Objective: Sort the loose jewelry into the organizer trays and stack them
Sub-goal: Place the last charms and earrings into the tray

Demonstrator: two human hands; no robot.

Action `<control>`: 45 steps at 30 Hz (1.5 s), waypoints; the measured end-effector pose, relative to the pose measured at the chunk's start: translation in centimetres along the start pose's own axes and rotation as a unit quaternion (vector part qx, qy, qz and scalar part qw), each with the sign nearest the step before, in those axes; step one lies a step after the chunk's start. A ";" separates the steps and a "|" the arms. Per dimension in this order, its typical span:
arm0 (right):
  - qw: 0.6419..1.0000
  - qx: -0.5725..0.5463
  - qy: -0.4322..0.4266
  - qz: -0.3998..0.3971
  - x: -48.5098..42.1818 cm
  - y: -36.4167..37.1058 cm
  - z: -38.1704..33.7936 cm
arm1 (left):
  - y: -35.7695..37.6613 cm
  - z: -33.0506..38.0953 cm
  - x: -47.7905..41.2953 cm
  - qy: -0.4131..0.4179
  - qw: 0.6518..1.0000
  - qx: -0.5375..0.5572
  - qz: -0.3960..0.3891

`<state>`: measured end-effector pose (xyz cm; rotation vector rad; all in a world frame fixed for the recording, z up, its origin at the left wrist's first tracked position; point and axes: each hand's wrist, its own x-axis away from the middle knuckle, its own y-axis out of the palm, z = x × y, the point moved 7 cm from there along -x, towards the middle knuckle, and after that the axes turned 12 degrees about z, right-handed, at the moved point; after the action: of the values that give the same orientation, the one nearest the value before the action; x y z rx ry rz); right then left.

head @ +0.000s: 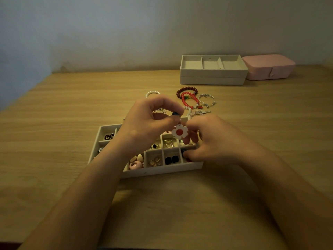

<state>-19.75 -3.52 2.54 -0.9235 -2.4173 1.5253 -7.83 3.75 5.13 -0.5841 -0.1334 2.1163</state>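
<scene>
On the bench (54, 123), the near organizer tray (162, 171) lies under both forearms. A careless sweep of a wrist could shove it or tip the sorted pieces out of their compartments. The loose bracelets (189, 98) beyond its far edge could be knocked about the same way. The stacked trays (213, 76) by the wall stand well apart and look safe. The smallest risk is the flower earring (179, 131), which dangles over the tray's right half from a narrow pinch. If it slips it probably lands in the wrong compartment or snags on the other hand. The left hand (147, 120) has a nearly closed grip, thumb and forefinger pinching the earring's top. The right hand (216, 139) curls down into the near right compartment, over something blue and red. I cannot tell whether its grip has hold of that piece.
</scene>
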 end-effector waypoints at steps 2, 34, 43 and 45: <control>1.000 0.029 -0.008 -0.003 0.1 0.1 -0.3 | -0.3 0.0 -0.1 -0.002 1.000 0.001 0.015; 0.994 0.105 0.010 0.010 0.5 1.3 -1.2 | -0.7 -0.5 -0.1 -0.029 0.999 -0.019 0.035; 1.000 0.000 0.029 -0.009 0.1 0.9 -0.3 | -0.8 -1.1 0.1 -0.079 0.997 -0.002 0.005; 1.000 0.002 0.015 -0.021 0.1 1.0 -0.4 | -0.7 -1.3 0.2 -0.093 0.996 -0.002 0.000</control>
<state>-19.27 -2.89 1.83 -0.8823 -2.3966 1.4922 -6.83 4.16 4.13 -0.3882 -0.2417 2.1691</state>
